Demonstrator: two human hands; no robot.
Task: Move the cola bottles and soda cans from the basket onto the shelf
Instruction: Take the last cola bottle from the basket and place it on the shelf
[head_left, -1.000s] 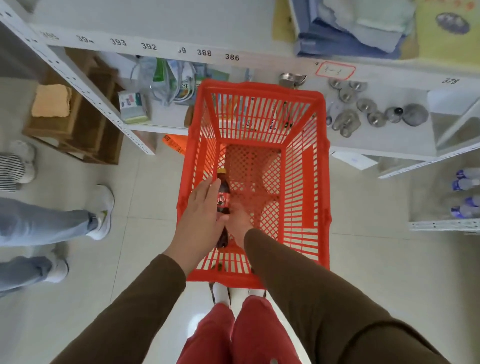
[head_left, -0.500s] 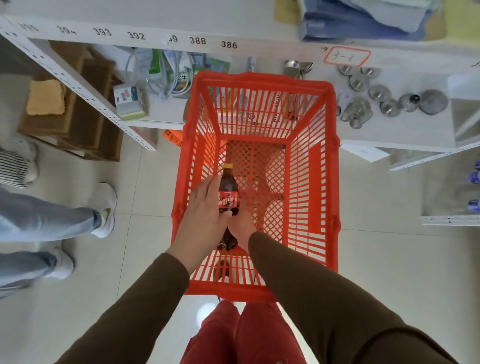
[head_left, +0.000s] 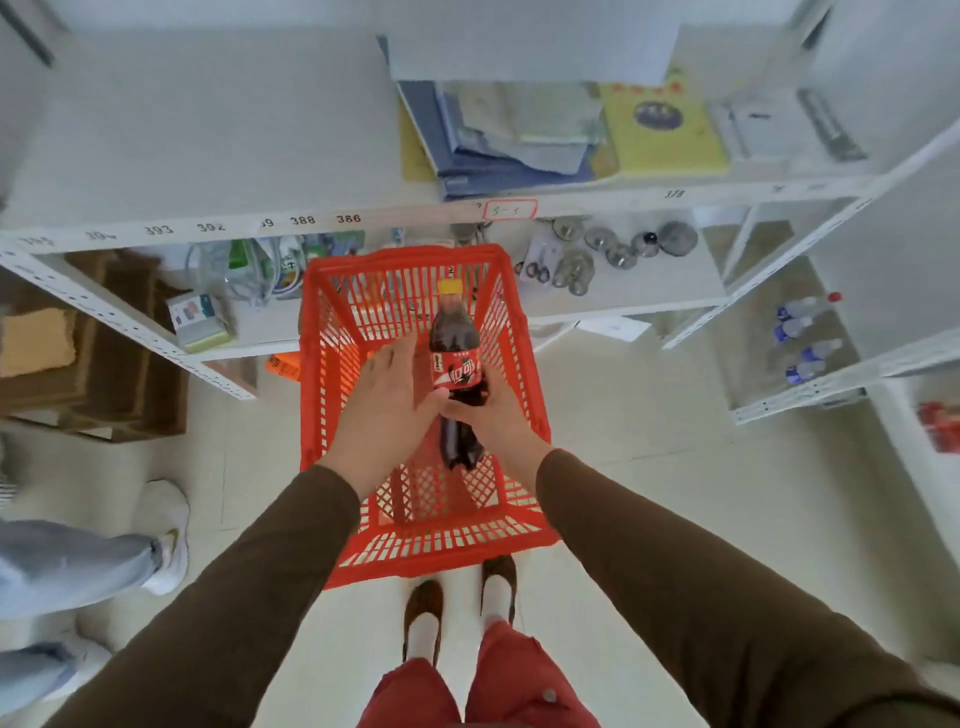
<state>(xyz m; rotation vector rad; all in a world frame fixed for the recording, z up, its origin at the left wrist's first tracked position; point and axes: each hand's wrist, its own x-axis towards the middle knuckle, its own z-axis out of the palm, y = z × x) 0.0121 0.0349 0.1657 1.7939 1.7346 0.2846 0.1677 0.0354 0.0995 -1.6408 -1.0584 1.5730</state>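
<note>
Up since a second before came the yellow-capped dark plastic cola bottle (head_left: 456, 370), above the red plastic lattice basket (head_left: 312, 338); my right hand (head_left: 496, 415) gripped it, my left hand (head_left: 384, 415) touched it, fingers straight.

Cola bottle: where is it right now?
Head view, centre: the cola bottle is over the red basket, gripped low by the right hand, with the left hand at its left side and its yellow cap toward the shelf.

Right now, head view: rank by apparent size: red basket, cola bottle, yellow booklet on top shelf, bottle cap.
1. red basket: largest by far.
2-3. yellow booklet and cola bottle: similar area, and the bottle is held up nearer the camera, so unranked.
4. bottle cap: smallest.
</note>
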